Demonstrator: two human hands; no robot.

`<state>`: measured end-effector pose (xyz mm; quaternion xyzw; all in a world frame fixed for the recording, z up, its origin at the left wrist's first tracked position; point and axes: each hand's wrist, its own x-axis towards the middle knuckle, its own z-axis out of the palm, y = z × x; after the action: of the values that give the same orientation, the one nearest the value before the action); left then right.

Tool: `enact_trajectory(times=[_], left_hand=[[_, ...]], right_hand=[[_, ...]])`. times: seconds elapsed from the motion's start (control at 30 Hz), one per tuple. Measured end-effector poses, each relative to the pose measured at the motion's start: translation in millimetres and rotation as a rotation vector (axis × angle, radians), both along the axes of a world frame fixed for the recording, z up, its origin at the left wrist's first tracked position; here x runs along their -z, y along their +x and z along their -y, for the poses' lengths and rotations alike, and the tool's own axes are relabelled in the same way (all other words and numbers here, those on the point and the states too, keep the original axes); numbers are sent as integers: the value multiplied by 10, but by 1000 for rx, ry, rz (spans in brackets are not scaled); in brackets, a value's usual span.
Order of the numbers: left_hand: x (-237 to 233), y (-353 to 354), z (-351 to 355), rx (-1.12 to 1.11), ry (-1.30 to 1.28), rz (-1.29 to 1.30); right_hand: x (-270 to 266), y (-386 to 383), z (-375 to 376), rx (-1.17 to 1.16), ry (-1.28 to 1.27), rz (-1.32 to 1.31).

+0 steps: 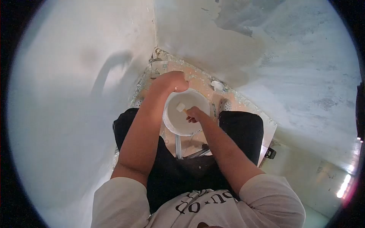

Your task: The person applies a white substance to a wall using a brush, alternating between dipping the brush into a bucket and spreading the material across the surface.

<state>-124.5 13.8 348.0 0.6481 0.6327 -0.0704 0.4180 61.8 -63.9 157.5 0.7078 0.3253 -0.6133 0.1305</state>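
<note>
A round white bucket [167,120] stands on the floor between my knees, with a pale whitish substance inside. Over its opening, my right hand [193,114] is closed round the yellowish handle of a small scraper [181,107]. The scraper's squarish head looks whitish, and it is at or just above the bucket's contents. My left hand [178,81] is bent into a fist by the bucket's far left rim. Its fingers are mostly turned away, so I cannot make out what they hold, if anything.
Smeared, patchy walls rise on the left [76,76] and right [289,64], meeting in a corner ahead. Pale debris [218,86] lies on the tiled floor [197,78] near the right wall. Metal legs [178,146] show below the bucket. A dark object [270,153] lies at the right.
</note>
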Motion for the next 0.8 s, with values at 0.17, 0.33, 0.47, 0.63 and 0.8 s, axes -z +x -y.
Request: enact_trajectory(times=[0.17, 0.33, 0.47, 0.63, 0.8], left_hand=[[-22, 92, -3, -4, -60, -2], [-79, 75, 18, 21, -42, 20], [-57, 18, 27, 1, -36, 53], [-123, -33, 67, -20, 6, 76], [-90, -30, 47, -6, -33, 52]], right_hand=[[520, 71, 424, 526, -96, -212], [832, 78, 476, 719, -106, -307], [964, 82, 399, 780, -157, -259], [1139, 131, 345, 755, -155, -281], [1112, 119, 276, 718, -126, -274]])
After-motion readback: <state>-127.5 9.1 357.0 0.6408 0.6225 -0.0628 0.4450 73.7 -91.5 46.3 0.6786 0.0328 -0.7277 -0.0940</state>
